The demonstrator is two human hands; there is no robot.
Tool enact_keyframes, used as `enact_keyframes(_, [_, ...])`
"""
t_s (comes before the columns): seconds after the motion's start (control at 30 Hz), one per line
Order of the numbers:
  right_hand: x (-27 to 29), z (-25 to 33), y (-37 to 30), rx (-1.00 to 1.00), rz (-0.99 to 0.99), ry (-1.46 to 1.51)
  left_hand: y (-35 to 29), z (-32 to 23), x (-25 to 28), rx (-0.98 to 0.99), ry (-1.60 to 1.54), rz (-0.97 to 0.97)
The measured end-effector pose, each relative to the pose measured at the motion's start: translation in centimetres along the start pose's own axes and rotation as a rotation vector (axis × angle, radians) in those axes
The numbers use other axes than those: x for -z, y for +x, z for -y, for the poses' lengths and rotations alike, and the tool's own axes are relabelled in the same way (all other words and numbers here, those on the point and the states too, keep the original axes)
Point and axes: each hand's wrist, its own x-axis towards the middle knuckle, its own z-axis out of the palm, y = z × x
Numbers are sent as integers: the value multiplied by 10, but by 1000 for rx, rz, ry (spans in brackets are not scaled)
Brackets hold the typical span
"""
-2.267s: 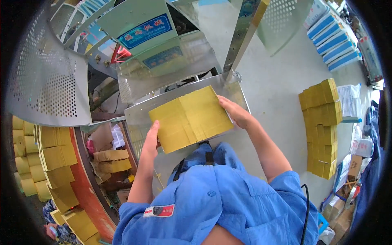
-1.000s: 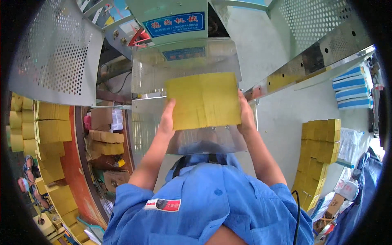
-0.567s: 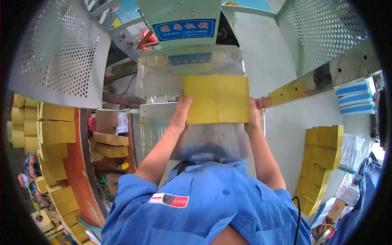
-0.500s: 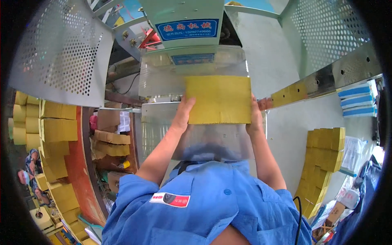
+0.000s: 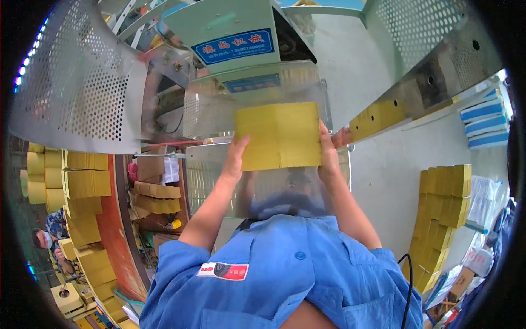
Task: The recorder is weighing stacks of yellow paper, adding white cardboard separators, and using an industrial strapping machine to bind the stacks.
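Note:
A rectangular block of yellow paper (image 5: 278, 137) is held level in front of me, over a shiny metal machine table (image 5: 219, 164). A faint crease runs down its middle; I cannot tell how thick it is. My left hand (image 5: 234, 159) grips its left edge, thumb on top and fingers mostly hidden beneath. On the right edge, my right hand (image 5: 328, 156) closes around the side, its fingers partly hidden. Both hands are mirrored faintly in the polished metal below.
A green machine housing (image 5: 230, 27) with a blue label plate stands ahead. Perforated guards (image 5: 82, 93) flank it. Yellow paper stacks (image 5: 444, 214) lie at right, more at left beside a red-brown board (image 5: 121, 230). Another person (image 5: 52, 236) sits far left.
The yellow paper and both hands appear slightly further left and a little tilted. My view has turned somewhat, shifting the machine and side stacks. The grip stays the same.

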Motion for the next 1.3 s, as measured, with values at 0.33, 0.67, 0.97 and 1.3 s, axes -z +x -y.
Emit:
enact_keyframes(0.33, [3,2,9,-21,45,-7,3,10,-16,-91,59,-55])
enact_keyframes(0.67, [-11,9,2,3,-128,-145,5,6,-21,12,133,-126])
enact_keyframes(0.97, [20,-14,21,44,-108,-149,19,5,-24,45,90,-57])
enact_keyframes(1.3, [14,-11,12,-67,60,-162,-16,12,-17,21,-101,-145])
